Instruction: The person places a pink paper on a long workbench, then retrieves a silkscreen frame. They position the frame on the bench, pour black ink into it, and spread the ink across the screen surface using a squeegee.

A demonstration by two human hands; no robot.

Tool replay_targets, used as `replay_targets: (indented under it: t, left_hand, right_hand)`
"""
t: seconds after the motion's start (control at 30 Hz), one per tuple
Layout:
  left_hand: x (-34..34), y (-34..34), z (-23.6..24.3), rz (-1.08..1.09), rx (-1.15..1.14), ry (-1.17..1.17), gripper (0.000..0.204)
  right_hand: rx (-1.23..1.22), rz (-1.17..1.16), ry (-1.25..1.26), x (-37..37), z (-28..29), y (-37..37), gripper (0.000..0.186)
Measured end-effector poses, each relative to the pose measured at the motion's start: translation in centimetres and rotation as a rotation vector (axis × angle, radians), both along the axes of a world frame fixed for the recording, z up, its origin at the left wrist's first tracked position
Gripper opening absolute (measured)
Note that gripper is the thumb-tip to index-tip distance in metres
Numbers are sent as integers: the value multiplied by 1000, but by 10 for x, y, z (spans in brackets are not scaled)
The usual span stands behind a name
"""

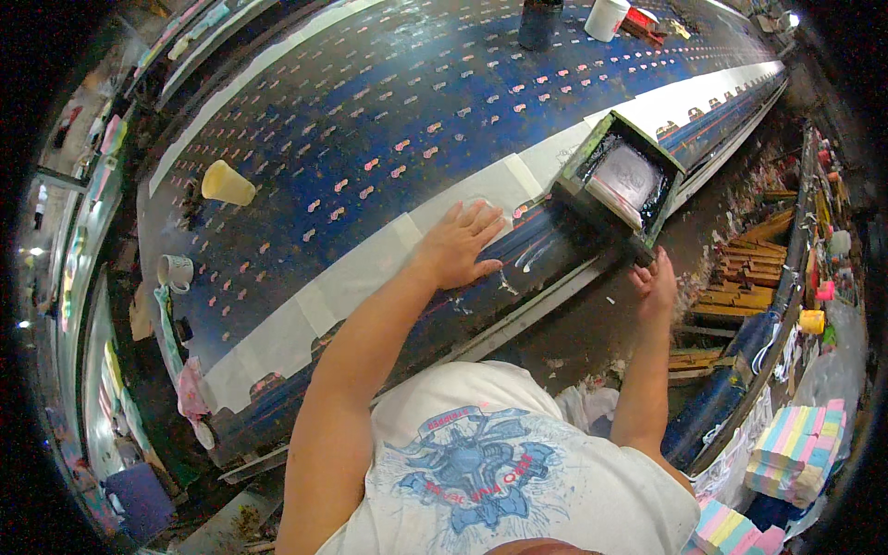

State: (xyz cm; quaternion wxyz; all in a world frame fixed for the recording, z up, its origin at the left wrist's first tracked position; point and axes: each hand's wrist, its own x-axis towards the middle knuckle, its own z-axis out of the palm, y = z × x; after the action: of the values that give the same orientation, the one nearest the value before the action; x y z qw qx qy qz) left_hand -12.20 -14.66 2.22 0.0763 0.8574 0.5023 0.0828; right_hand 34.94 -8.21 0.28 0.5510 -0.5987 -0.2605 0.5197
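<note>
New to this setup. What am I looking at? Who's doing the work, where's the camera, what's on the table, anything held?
No robot here: these are a person's bare hands. The one picture comes from a wide fisheye camera on their head, looking down, so straight edges bend. The long dark-blue table carries small pinkish marks, pale sheets along its near side, a yellow cup and a boxy frame. The left hand lies spread on the sheets, gripping nothing visible. The right hand is at the frame's near corner; I can't tell whether it grips.
</note>
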Motion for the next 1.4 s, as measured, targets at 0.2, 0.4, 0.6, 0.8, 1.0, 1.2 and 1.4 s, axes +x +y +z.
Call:
replay_targets:
  t: [0.2,0.4,0.6,0.8,1.0,1.2,1.4]
  left_hand:
    - [9,31,-2,170,-66,61,80]
    - [32,55,7,383,-76,39,86]
    - [40,76,0,431,-74,-38,90]
    - [33,-4,-38,550,301,-647,75]
    - [8,-109,27,611,154,-1156,55]
    - [-68,-223,69,775,176,-1548,55]
    - [-171,-379,63,1121,408,-1324,63]
  right_hand:
    - [79,170,175,-21,14,-7,41]
    - [58,144,316,-20,2,5,30]
    - [174,163,230,-19,-2,10,30]
    - [201,234,3,5,13,-33,47]
    - [150,471,-8,-21,14,-74,68]
    - [421,748,-12,-169,-18,-136,64]
    - [237,1111,296,-346,41,-247,76]
